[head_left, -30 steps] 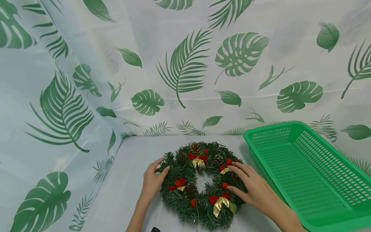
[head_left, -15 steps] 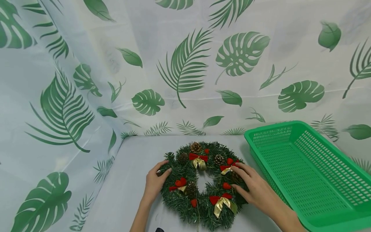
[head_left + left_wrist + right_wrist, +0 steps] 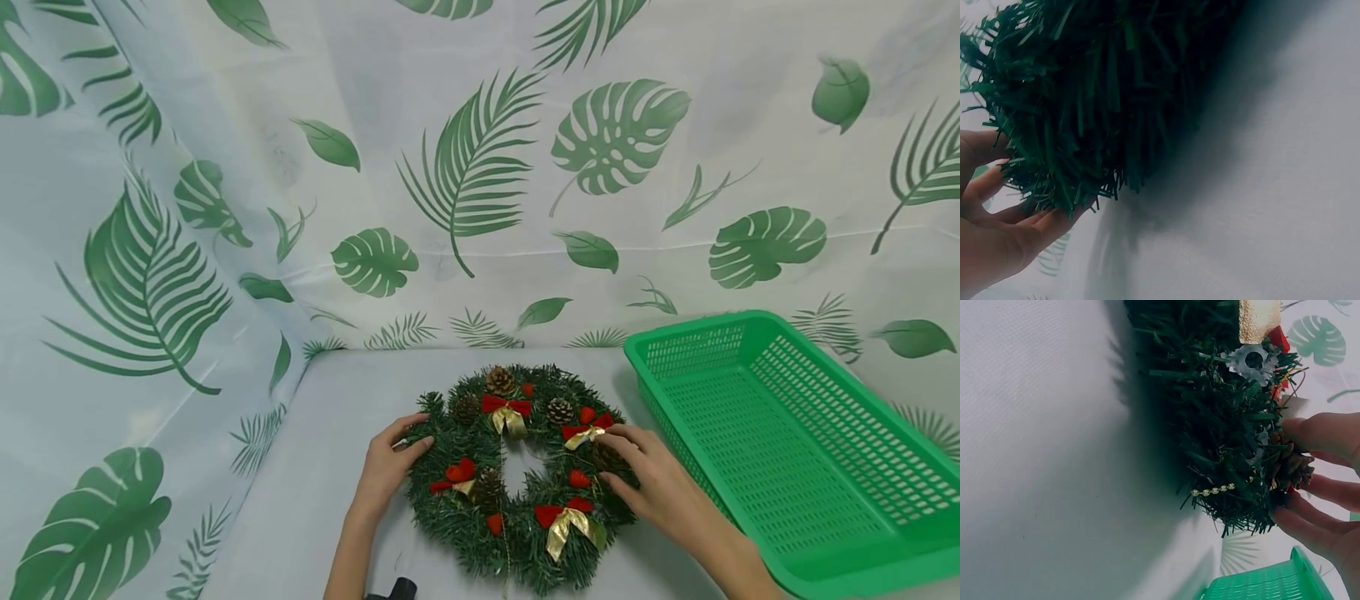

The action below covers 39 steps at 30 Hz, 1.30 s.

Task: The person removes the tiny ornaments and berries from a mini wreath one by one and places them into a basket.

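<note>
A green Christmas wreath [image 3: 450,517] with red and gold bows and pine cones lies flat on the white table. My left hand [image 3: 386,467] is at its left rim, with the thumb on top and the fingers round the outer edge. In the left wrist view the fingers [image 3: 1035,225] sit among the needles of the wreath [image 3: 1097,94]. My right hand [image 3: 648,483] rests on the right side of the wreath with its fingers fairly straight. In the right wrist view its fingertips [image 3: 1310,519] touch a pine cone [image 3: 1291,465] on the wreath [image 3: 1210,425].
A green mesh plastic basket [image 3: 697,327] stands at the right of the wreath, close to my right forearm; its corner [image 3: 1260,584] shows in the right wrist view. A leaf-print curtain [image 3: 480,167] closes off the back and left.
Both hands stay on the wreath, almost where they were. The view has shifted slightly. The wreath has not visibly moved on the table.
</note>
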Each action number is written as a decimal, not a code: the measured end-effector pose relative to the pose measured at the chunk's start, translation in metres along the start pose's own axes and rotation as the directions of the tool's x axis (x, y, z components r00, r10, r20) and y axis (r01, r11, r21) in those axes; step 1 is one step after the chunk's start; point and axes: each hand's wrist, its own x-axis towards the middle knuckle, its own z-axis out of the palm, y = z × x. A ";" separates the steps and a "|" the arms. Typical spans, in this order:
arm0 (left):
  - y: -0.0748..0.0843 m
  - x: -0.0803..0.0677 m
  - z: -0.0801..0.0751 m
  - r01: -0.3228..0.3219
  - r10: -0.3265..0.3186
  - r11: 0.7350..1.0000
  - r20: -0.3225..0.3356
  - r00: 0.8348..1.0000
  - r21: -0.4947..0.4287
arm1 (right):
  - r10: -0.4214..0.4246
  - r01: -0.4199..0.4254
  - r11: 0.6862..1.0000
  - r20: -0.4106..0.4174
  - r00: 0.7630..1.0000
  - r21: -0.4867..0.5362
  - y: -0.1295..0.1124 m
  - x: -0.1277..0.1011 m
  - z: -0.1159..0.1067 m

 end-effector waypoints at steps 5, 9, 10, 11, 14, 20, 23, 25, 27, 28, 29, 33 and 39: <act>0.000 0.002 0.000 0.004 -0.003 1.000 0.016 1.000 -0.019 | 0.024 -0.023 0.999 0.007 1.000 -0.028 -0.001 0.001 0.001; 0.000 0.003 0.000 0.003 -0.003 1.000 0.033 0.999 -0.021 | 0.033 -0.033 0.999 0.005 0.999 -0.036 -0.002 0.000 0.003; 0.000 0.004 0.000 0.003 -0.002 1.000 0.038 0.999 -0.016 | 0.032 -0.032 0.999 0.003 0.999 -0.038 -0.002 0.000 0.003; 0.000 0.004 -0.001 0.002 -0.002 1.000 0.045 0.999 -0.010 | 0.030 -0.030 0.999 0.002 1.000 -0.039 -0.001 -0.001 0.004; 0.001 0.005 -0.003 -0.001 0.000 1.000 0.062 0.998 0.009 | 0.025 -0.025 0.999 -0.001 1.000 -0.042 -0.001 -0.001 0.004; 0.000 0.006 -0.004 -0.003 0.003 1.000 0.080 0.997 0.003 | 0.034 -0.034 0.999 -0.004 0.999 -0.038 -0.002 -0.002 0.005; -0.001 0.005 -0.004 -0.002 0.003 1.000 0.076 0.997 -0.005 | 0.040 -0.040 0.999 -0.008 0.999 -0.034 -0.002 -0.003 0.004; -0.001 0.005 -0.004 -0.002 0.002 1.000 0.071 0.997 -0.007 | 0.041 -0.042 0.999 -0.009 0.999 -0.033 -0.002 -0.002 0.004; -0.001 0.004 -0.004 -0.001 0.002 1.000 0.069 0.998 -0.008 | 0.041 -0.041 0.999 -0.009 0.999 -0.035 -0.002 -0.001 0.003; -0.001 0.004 -0.004 0.000 0.000 1.000 0.070 0.998 -0.008 | 0.038 -0.039 0.999 -0.011 0.999 -0.034 -0.002 -0.001 0.003; -0.001 0.004 -0.004 0.001 0.000 1.000 0.070 0.998 -0.009 | 0.035 -0.036 0.999 -0.012 0.999 -0.032 -0.002 -0.001 0.003; -0.001 0.003 -0.005 0.000 0.001 1.000 0.066 0.998 -0.010 | 0.020 -0.020 1.000 -0.016 1.000 -0.023 -0.002 0.000 0.003; -0.001 0.003 -0.006 -0.009 0.011 1.000 0.072 0.997 -0.022 | -0.013 0.014 1.000 -0.030 0.999 0.015 -0.001 0.002 0.003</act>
